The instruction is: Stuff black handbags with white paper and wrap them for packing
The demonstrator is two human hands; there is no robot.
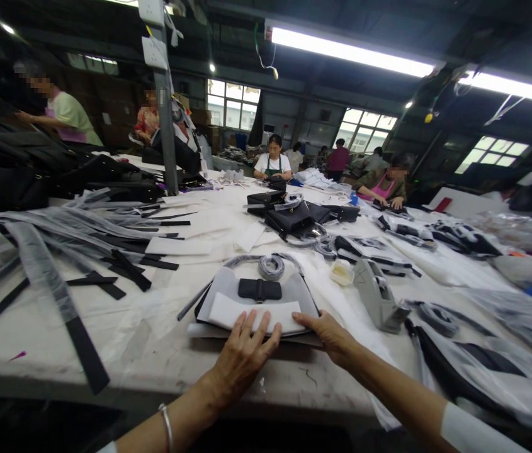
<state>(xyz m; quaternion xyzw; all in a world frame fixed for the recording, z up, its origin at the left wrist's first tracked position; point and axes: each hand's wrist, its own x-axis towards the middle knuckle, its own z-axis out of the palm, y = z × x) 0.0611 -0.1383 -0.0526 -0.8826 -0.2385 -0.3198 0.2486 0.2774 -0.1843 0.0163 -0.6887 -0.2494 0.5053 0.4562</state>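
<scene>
A black handbag [313, 303] lies in front of me on the table, its front mostly covered by a grey-white protective sheet [221, 283]. A folded strip of white foam [228, 309] rests across its lower part. My left hand [247, 346] lies on the foam with its fingers spread, pressing from above. At the bag's right lower corner is my right hand [334, 333], thumb on top of the foam and the other fingers hidden around the edge. A black buckled tab [259, 289] shows above the foam, and a wrapped, coiled strap [271, 267] lies behind it.
Plastic-wrapped black straps [53, 270] spread over the left side. A grey tape dispenser [379, 296] and a small yellowish tub [342, 272] stand to the right. Another covered bag [483, 365] lies at right front. More black bags [294, 217] are farther back, with several people around the table.
</scene>
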